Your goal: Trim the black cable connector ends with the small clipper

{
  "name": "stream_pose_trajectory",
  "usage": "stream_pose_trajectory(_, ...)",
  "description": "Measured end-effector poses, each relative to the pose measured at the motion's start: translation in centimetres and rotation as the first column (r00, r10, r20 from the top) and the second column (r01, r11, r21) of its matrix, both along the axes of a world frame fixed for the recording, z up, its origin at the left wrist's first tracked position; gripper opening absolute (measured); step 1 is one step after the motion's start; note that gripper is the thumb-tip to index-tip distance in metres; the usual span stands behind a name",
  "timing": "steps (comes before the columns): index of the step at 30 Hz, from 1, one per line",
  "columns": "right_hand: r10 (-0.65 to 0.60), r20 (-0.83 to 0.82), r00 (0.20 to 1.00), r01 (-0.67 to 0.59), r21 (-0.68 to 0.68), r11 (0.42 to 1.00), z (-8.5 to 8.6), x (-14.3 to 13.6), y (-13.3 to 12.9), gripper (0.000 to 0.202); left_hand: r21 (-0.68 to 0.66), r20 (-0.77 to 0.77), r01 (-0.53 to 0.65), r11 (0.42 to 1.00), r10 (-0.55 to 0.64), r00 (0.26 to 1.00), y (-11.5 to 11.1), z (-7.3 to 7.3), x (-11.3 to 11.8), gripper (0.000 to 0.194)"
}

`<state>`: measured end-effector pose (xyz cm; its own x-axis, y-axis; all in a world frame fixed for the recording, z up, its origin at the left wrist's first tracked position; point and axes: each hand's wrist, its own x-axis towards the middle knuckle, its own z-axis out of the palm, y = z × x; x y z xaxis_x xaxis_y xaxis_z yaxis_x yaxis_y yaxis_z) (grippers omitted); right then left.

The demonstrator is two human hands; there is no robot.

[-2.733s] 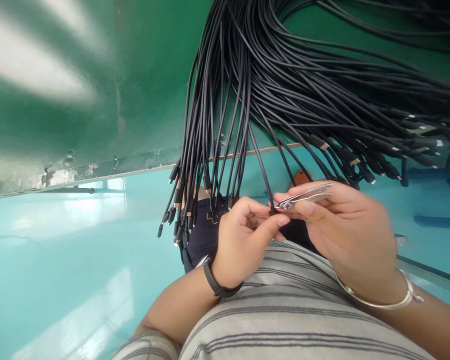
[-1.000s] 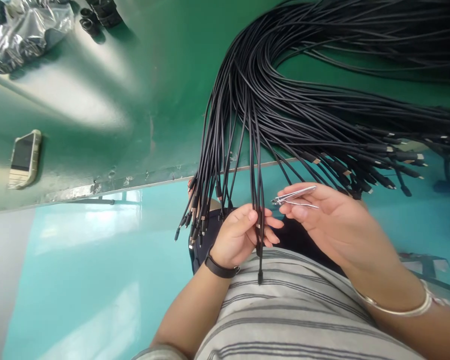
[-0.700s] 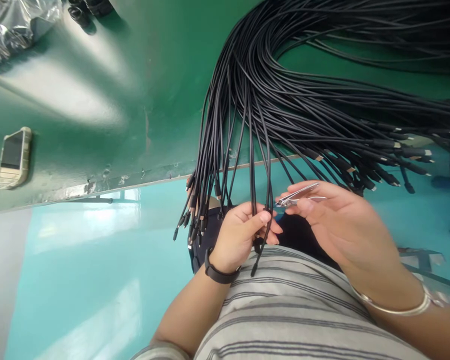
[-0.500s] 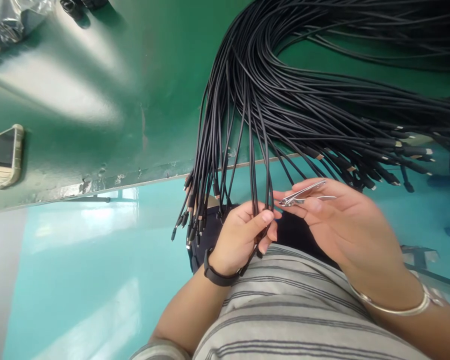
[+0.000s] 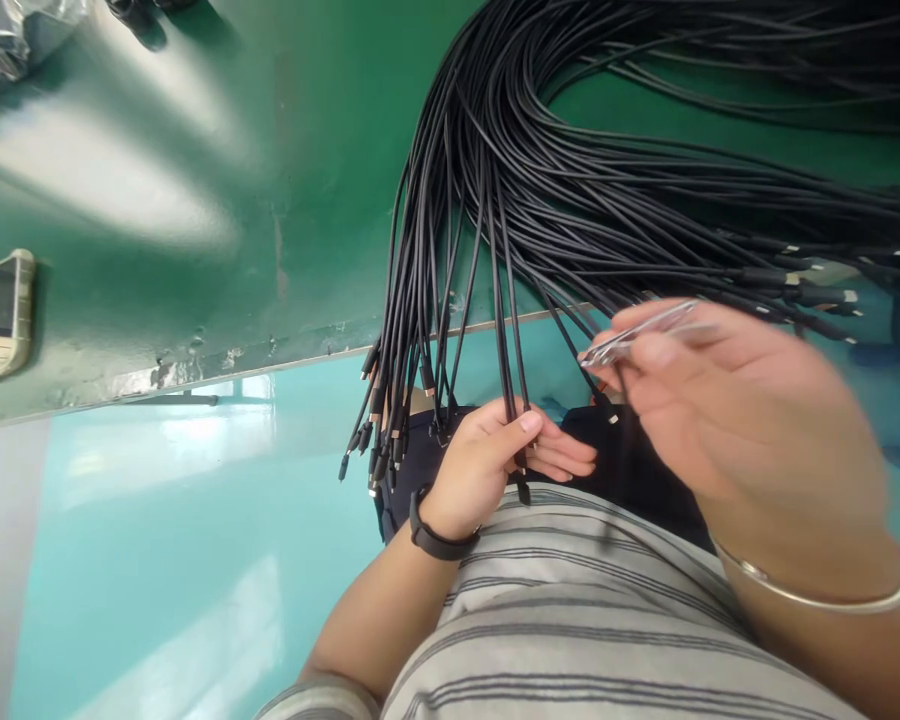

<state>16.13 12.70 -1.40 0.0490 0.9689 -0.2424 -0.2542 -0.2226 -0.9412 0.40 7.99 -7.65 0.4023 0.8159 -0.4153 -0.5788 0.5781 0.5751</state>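
Observation:
A thick bundle of black cables (image 5: 495, 130) lies over the green table and hangs past its front edge. My left hand (image 5: 495, 445) pinches a few of these cables under the thumb, its other fingers stretched out to the right; their ends hang just below it. Up and to the right, my right hand (image 5: 750, 410) grips a small silver nail clipper (image 5: 637, 335), slightly blurred. A black cable seems to run down from beneath that hand's fingers, and a connector (image 5: 607, 412) shows beside it.
On the green table (image 5: 307, 200), a phone in a pale case (image 5: 1, 315) lies at the far left. Clear plastic wrap (image 5: 15, 40) and a black object (image 5: 139, 18) are at the upper left. More cable ends (image 5: 810, 280) spread along the right edge.
My right hand has moved up and right with the clipper, away from my left hand. The fingers of my left hand have straightened, and fewer cables lie in it.

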Motion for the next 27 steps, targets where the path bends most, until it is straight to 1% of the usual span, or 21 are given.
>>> stream_pose_trajectory(2,-0.136,0.05,0.989,0.131,0.094,0.987,0.6,-0.4,0.9,0.004,0.004,-0.071,-0.011,1.0,0.011,0.997,0.3,0.4,0.2,0.022)
stream_pose_trajectory(3,-0.195,0.068,0.979,0.182,0.158,0.971,0.7,-0.6,1.5,0.005,0.008,-0.122,-0.028,1.0,0.029,0.992,0.4,0.6,0.4,0.02)
stream_pose_trajectory(5,-0.294,0.086,0.952,0.253,0.319,0.913,0.8,-1.3,2.5,0.007,0.029,-0.204,-0.056,0.998,0.061,0.977,0.7,1.0,0.7,0.019)
stream_pose_trajectory(7,-0.351,0.062,0.934,0.289,0.443,0.848,0.7,-2.1,3.6,0.006,0.043,-0.232,-0.062,0.997,0.07,0.97,0.8,1.3,1.0,0.02)
stream_pose_trajectory(9,-0.35,-0.001,0.937,0.305,0.491,0.816,0.6,-2.8,4.6,0.004,0.05,-0.244,-0.074,0.996,0.084,0.966,0.9,1.5,1.3,0.022)
stream_pose_trajectory(11,-0.322,-0.055,0.945,0.306,0.498,0.812,0.6,-3.4,5.3,0.003,0.059,-0.248,-0.076,0.995,0.088,0.965,0.9,1.7,1.4,0.023)
stream_pose_trajectory(13,-0.32,-0.069,0.945,0.308,0.519,0.797,0.8,-3.8,5.9,0.003,0.056,-0.226,-0.026,0.998,0.038,0.973,0.9,2.0,1.2,0.022)
stream_pose_trajectory(16,-0.361,-0.059,0.931,0.329,0.561,0.759,1.0,-4.4,6.7,0.003,0.016,-0.131,0.077,0.997,-0.074,0.989,1.1,2.5,0.8,0.024)
stream_pose_trajectory(18,-0.374,-0.067,0.925,0.341,0.582,0.738,1.0,-5.0,7.2,0.002,-0.015,-0.072,0.099,0.995,-0.1,0.992,1.3,3.0,0.6,0.025)
stream_pose_trajectory(21,-0.361,-0.074,0.93,0.329,0.607,0.723,1.1,-6.0,7.7,0.003,-0.057,-0.024,0.105,0.993,-0.107,0.994,1.5,3.5,0.7,0.028)
stream_pose_trajectory(23,-0.343,-0.087,0.935,0.323,0.607,0.726,1.5,-6.4,7.5,0.006,-0.078,-0.03,0.088,0.993,-0.091,0.995,1.4,3.5,0.9,0.03)
stream_pose_trajectory(24,-0.321,-0.098,0.942,0.314,0.596,0.74,1.8,-6.4,7.3,0.006,-0.084,-0.04,0.07,0.994,-0.074,0.996,1.3,3.4,0.9,0.03)
stream_pose_trajectory(27,-0.184,-0.14,0.973,0.231,0.508,0.83,2.7,-5.2,5.6,0.003,-0.062,-0.054,-0.008,0.998,0.004,0.999,0.8,3.1,0.8,0.024)
